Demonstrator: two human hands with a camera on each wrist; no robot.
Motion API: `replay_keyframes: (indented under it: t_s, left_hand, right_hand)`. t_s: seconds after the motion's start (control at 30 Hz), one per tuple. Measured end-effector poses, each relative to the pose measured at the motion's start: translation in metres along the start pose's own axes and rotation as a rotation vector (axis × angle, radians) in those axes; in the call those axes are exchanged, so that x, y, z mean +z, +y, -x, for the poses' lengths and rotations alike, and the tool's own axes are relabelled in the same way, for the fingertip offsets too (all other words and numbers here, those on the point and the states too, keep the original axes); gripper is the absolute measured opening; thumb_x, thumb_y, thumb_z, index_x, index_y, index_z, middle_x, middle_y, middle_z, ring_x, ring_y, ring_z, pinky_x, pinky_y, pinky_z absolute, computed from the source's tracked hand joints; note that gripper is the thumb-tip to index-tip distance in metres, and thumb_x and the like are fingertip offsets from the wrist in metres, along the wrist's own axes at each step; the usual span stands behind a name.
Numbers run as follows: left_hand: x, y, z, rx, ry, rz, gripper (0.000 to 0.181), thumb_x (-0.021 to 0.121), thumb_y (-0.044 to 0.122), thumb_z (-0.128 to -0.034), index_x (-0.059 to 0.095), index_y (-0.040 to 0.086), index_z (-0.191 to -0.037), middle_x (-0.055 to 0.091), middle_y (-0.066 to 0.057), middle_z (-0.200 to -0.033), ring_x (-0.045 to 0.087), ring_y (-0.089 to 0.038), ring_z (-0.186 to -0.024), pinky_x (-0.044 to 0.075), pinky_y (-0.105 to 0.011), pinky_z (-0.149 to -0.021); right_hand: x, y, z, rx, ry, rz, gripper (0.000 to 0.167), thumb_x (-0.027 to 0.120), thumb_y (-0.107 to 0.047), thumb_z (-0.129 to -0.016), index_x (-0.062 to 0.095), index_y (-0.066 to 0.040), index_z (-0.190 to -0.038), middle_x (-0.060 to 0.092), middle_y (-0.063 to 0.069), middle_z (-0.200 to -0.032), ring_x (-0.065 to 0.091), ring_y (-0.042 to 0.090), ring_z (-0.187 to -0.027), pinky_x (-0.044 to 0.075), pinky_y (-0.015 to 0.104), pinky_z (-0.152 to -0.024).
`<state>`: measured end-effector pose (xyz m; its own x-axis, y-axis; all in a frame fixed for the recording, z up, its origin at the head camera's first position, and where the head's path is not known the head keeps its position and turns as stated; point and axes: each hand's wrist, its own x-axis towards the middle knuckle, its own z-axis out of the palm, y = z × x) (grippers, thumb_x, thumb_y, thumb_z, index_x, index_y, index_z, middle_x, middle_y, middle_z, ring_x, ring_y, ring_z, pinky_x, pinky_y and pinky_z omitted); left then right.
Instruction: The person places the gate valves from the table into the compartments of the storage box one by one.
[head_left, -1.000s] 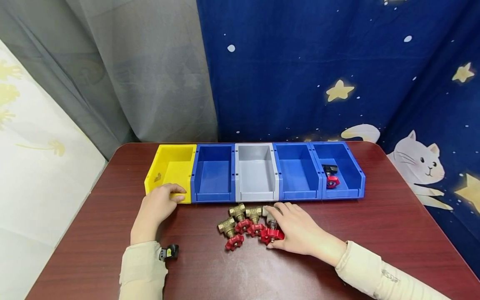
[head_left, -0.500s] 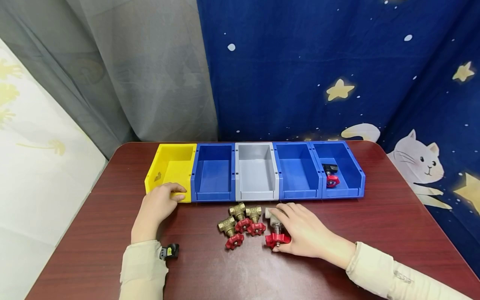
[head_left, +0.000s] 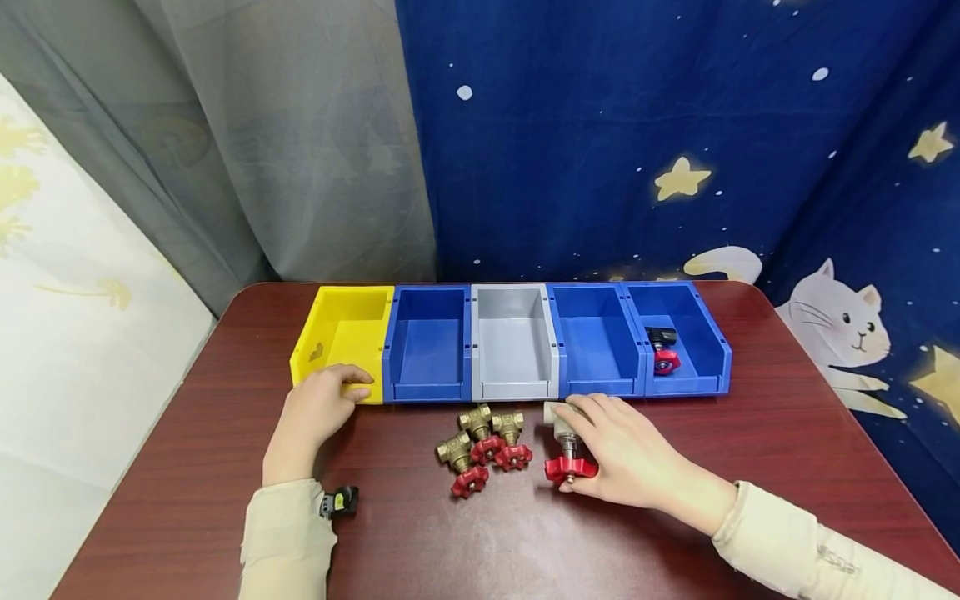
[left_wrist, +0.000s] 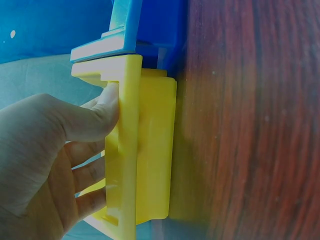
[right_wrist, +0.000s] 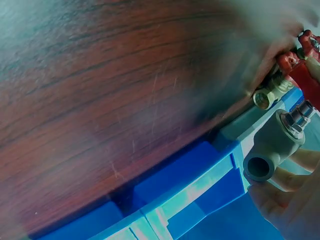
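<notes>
My right hand (head_left: pixel 626 454) grips a valve with a whitish plastic body (head_left: pixel 562 423) and a red handwheel (head_left: pixel 570 469). Its thumb is at the handwheel, its fingers at the body, whose round opening (right_wrist: pixel 260 167) faces the right wrist camera. Left of it, three brass valves (head_left: pixel 454 452) with red handwheels lie grouped on the table. My left hand (head_left: pixel 318 412) holds the front lip of the yellow bin (left_wrist: pixel 129 150), fingers reaching inside and thumb on the lip's edge. A black valve with a red handwheel (head_left: pixel 665 361) lies in the rightmost blue bin (head_left: pixel 701 386).
Between the yellow and rightmost bins stand a blue bin (head_left: pixel 427 390), a grey bin (head_left: pixel 515 389) and another blue bin (head_left: pixel 600 387), side by side. The brown table (head_left: pixel 480 550) extends in front. Curtains (head_left: pixel 562 167) hang behind it.
My right hand has drawn the white-bodied valve rightward, away from the brass valves, and the gap has widened. My left hand stays at the yellow bin.
</notes>
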<state>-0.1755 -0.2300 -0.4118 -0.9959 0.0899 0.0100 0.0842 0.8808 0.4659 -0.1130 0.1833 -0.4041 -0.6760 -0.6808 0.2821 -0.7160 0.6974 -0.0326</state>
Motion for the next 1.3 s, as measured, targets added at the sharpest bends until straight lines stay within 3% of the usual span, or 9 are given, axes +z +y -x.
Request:
replay_keyframes:
  t_s: [0.7, 0.97, 1.3]
  left_hand:
    - [0.0, -0.002, 0.002, -0.018, 0.007, -0.001, 0.02, 0.067, 0.022, -0.0951, 0.072, 0.01, -0.111, 0.068, -0.015, -0.114, 0.06, -0.035, -0.099, 0.046, -0.058, -0.093]
    - [-0.001, -0.001, 0.003, -0.016, 0.006, -0.002, 0.02, 0.068, 0.021, -0.0947, 0.072, 0.009, -0.11, 0.068, -0.015, -0.113, 0.06, -0.035, -0.099, 0.046, -0.058, -0.092]
    - [0.001, -0.001, 0.0, -0.003, 0.014, -0.003, 0.019, 0.067, 0.02, -0.0951, 0.072, 0.009, -0.109, 0.069, -0.014, -0.112, 0.06, -0.034, -0.099, 0.046, -0.058, -0.092]
  right_hand:
    - [-0.016, 0.028, 0.004, 0.011, 0.054, 0.041, 0.098, 0.089, -0.056, -0.061, 0.055, -0.004, -0.136, 0.059, 0.017, -0.124, 0.055, 0.033, -0.112, 0.048, 0.05, -0.096]
    - [-0.026, 0.043, -0.002, 0.085, 0.048, 0.05, 0.097, 0.089, -0.054, -0.063, 0.054, -0.004, -0.138, 0.058, 0.018, -0.126, 0.055, 0.034, -0.112, 0.048, 0.051, -0.095]
    - [-0.028, 0.067, -0.012, 0.107, 0.037, 0.066, 0.096, 0.087, -0.056, -0.065, 0.054, -0.004, -0.139, 0.057, 0.019, -0.128, 0.055, 0.037, -0.113, 0.047, 0.054, -0.096]
